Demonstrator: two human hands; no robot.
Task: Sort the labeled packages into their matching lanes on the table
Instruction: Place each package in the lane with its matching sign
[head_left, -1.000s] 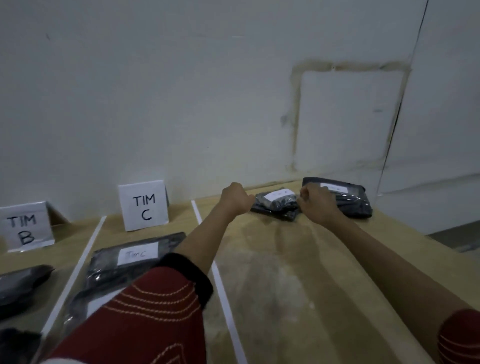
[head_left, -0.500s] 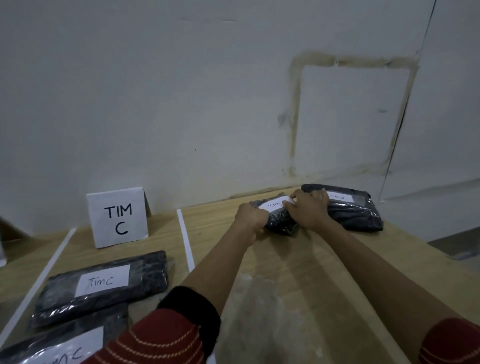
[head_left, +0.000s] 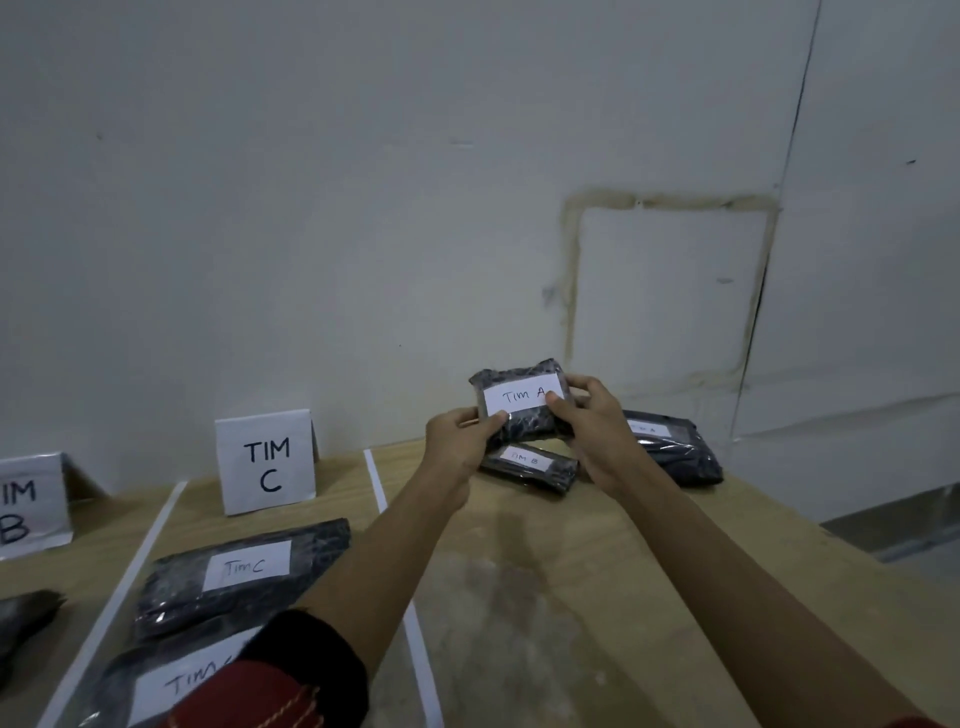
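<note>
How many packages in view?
6. TIM A package, held by left hand and right hand; TIM B package below it; rightmost package beside that; two Tim C packages in the C lane; far-left package, cut off. Others may be hidden.

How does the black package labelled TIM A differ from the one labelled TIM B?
The black plastic TIM A package is held up by the left hand and right hand; the black TIM B package lies on the wooden table. TIM A looks bulkier, TIM B slimmer. Both carry white labels.

One view only: wide-angle camera worn on the head. Faces forward and slightly down across the worktop (head_left: 545, 597) to the wall (head_left: 363, 208) behind, from close in.
</note>
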